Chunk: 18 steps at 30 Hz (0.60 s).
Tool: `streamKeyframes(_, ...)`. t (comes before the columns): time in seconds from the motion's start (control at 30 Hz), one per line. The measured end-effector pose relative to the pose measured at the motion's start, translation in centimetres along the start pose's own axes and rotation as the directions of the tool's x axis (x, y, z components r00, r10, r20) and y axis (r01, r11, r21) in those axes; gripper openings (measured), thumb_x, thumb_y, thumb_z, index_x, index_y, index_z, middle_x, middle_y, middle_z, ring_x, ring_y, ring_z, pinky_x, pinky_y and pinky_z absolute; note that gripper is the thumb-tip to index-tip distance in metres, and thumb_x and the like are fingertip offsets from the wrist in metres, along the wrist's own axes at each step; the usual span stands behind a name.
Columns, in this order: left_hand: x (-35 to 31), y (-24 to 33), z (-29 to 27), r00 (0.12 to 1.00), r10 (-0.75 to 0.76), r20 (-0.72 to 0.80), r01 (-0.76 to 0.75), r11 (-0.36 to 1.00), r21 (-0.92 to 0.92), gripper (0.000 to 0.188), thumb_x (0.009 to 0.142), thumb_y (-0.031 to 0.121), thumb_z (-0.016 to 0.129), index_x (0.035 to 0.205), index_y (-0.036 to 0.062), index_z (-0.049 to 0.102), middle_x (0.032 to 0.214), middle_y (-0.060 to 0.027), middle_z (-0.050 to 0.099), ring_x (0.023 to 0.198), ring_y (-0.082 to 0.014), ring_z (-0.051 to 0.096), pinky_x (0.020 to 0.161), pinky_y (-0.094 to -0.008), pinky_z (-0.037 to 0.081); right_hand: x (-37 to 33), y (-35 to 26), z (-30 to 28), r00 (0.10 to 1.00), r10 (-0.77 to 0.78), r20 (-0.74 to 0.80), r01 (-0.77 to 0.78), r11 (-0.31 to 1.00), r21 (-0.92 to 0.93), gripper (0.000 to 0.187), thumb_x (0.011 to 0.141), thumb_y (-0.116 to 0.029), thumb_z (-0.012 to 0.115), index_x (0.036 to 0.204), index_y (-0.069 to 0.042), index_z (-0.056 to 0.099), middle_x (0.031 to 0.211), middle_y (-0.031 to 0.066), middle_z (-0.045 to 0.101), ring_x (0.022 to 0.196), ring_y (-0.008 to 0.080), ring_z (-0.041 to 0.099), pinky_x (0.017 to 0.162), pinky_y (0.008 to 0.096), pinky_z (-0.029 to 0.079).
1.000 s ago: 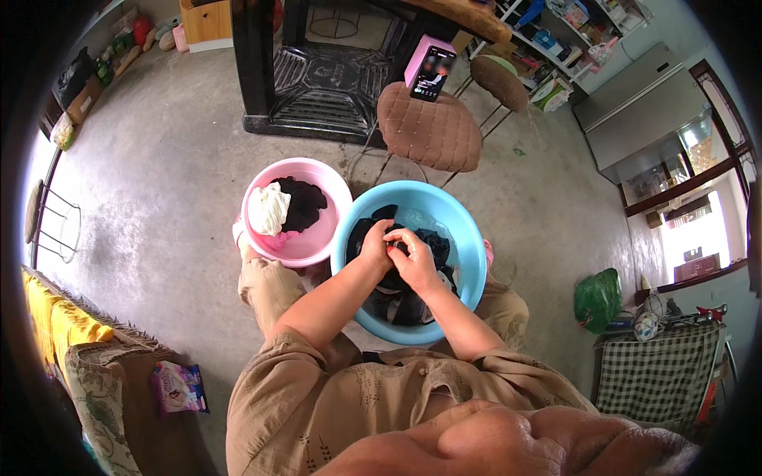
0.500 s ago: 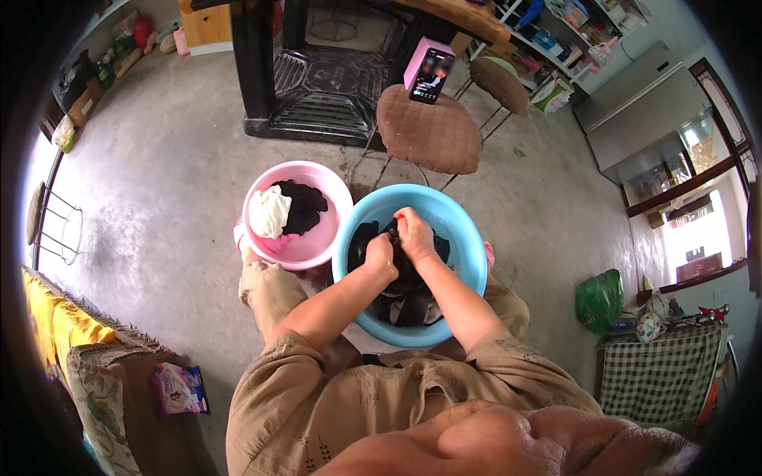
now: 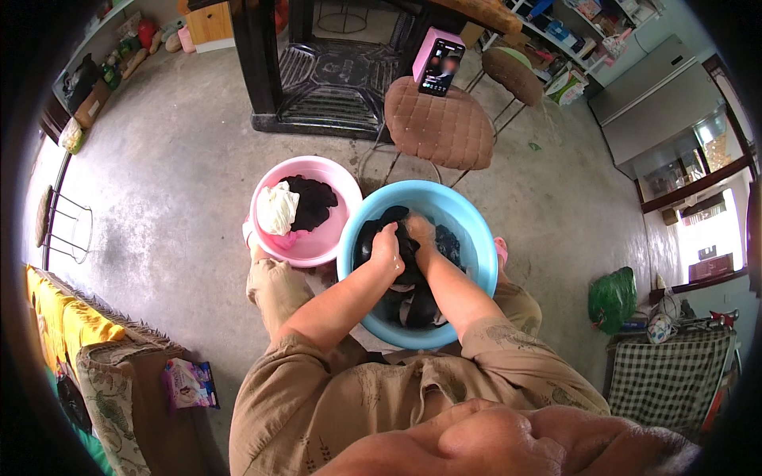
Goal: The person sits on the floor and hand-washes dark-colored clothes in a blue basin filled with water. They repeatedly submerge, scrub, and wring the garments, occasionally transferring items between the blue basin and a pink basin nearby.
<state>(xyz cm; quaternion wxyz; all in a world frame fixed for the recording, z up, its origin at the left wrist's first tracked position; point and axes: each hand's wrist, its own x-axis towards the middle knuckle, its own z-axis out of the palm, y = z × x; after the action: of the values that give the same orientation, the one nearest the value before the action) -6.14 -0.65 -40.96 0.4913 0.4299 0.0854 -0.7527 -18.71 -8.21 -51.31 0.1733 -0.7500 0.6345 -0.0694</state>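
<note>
A light blue basin [image 3: 482, 266] stands between my knees, holding water and several dark garments. Both arms reach down into it. My left hand [image 3: 386, 247] is closed on a wet black garment [image 3: 408, 252], its thumb side up. Just to the right, my right hand [image 3: 421, 232] grips the same cloth lower down, its fingers partly hidden by cloth and water. More dark cloth with lighter patches [image 3: 414, 308] lies at the basin's near side. Left of the basin is a pink basin [image 3: 343, 208] with a white cloth [image 3: 277, 208], a black cloth [image 3: 313, 203] and a bright pink piece.
Beyond the basins a brown quilted stool [image 3: 439, 127] carries a phone [image 3: 441, 67] leaning on a pink box. Behind it stands a black stove-like frame [image 3: 333, 87]. A green plastic bag [image 3: 612, 300] sits at the right, and a cloth-covered couch [image 3: 107, 381] at the near left.
My right hand has sunk lower into the blue basin, while the left has turned, thumb up, with the black garment. The whole view has shifted slightly.
</note>
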Motion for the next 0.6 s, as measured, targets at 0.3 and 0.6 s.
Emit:
streamKeyframes(0.3, -1.2, 1.5, -0.2, 0.996, -0.023, 0.09, 0.025, 0.999, -0.025, 0.037, 0.083, 0.036, 0.05, 0.11, 0.0107, 0.054, 0.112, -0.0077, 0.055, 0.104, -0.0229, 0.051, 0.092, -0.0375, 0.037, -4.4, -5.2, -3.7, 0.978, 0.05, -0.204, 0.118, 0.674, 0.729, 0.025, 0.081, -0.014, 0.055, 0.104, -0.002, 0.053, 0.088, 0.0139, 0.062, 0.078, 0.0236, 0.059, 0.072, 0.034, 0.046)
streamKeyframes(0.6, 0.4, 1.5, -2.6, 0.915, -0.029, 0.403, 0.066, 0.995, -0.078, 0.029, 0.089, 0.029, 0.04, 0.103, 0.0105, 0.057, 0.108, -0.0098, 0.059, 0.103, -0.0248, 0.053, 0.089, -0.0366, 0.042, -12.5, -17.2, -11.6, 0.896, -0.318, -0.312, 0.443, 0.701, 0.559, 0.016, 0.082, 0.0, 0.051, 0.097, -0.002, 0.055, 0.082, 0.0104, 0.062, 0.077, 0.0187, 0.063, 0.072, 0.0285, 0.049)
